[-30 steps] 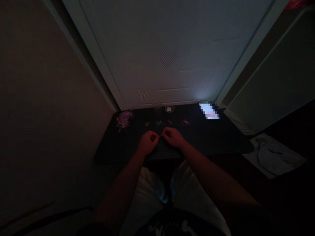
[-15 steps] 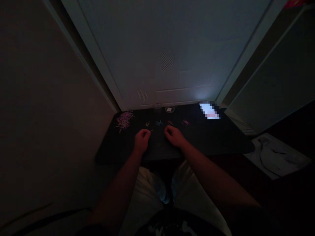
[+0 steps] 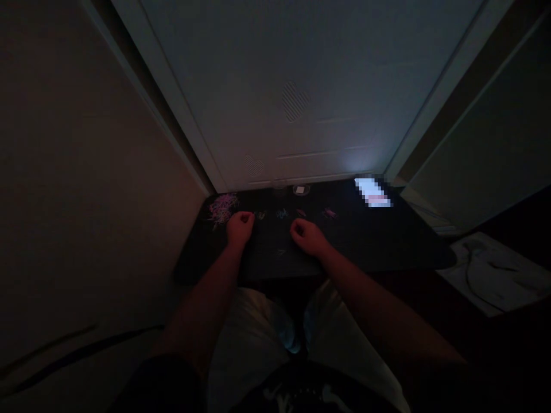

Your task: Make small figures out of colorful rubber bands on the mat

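In the dim head view my left hand [image 3: 241,229] is closed in a pinch between a large tangle of pink and pale thin pieces [image 3: 222,207] and a little yellowish cluster [image 3: 260,215]. Whatever its fingertips hold is too small to make out. My right hand [image 3: 308,236] rests with thumb and fingers curled together, just in front of a small reddish cluster [image 3: 301,212]; its contents are hidden. A bluish cluster [image 3: 282,214] and a pink cluster [image 3: 329,213] lie in the same row. One or two thin pale pieces [image 3: 281,252] lie between my hands, closer to me.
All of this lies on a dark low table [image 3: 365,246] against a pale door [image 3: 241,103]. A lit phone [image 3: 372,193] is at the back right. A small round clear container [image 3: 301,190] with a white square stands by the door.
My hands were together on a thin piece, then parted. My left hand has moved left and away from me to the yellowish cluster; the thin piece at its fingertips no longer shows. My right hand stayed nearly still.
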`<act>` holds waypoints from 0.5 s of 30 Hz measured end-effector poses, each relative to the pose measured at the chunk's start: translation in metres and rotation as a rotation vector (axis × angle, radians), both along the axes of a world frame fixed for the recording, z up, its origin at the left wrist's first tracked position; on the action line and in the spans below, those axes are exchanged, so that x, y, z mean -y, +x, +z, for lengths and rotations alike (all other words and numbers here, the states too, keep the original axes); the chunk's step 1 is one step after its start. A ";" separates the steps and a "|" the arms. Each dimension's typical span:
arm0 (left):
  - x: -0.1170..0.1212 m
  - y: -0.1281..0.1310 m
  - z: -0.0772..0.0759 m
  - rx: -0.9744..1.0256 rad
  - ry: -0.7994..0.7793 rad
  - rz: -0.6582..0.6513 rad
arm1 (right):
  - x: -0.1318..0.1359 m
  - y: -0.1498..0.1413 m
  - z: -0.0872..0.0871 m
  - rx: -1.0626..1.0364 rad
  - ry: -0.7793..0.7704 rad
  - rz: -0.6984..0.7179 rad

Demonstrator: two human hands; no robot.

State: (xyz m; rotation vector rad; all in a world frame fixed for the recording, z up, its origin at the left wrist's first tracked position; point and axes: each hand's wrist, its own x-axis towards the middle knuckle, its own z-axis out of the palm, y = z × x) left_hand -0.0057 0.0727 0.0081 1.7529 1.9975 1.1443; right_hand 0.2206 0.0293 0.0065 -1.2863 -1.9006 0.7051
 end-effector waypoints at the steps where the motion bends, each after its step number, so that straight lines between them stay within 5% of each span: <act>1: -0.003 0.000 -0.001 -0.029 -0.016 -0.009 | 0.000 0.000 -0.001 0.000 -0.002 0.002; 7: -0.001 0.003 -0.004 -0.176 -0.063 -0.077 | 0.000 0.000 -0.001 0.019 -0.007 -0.002; 15: 0.006 0.003 -0.004 -0.200 0.085 -0.170 | 0.001 0.000 0.000 0.050 -0.009 0.004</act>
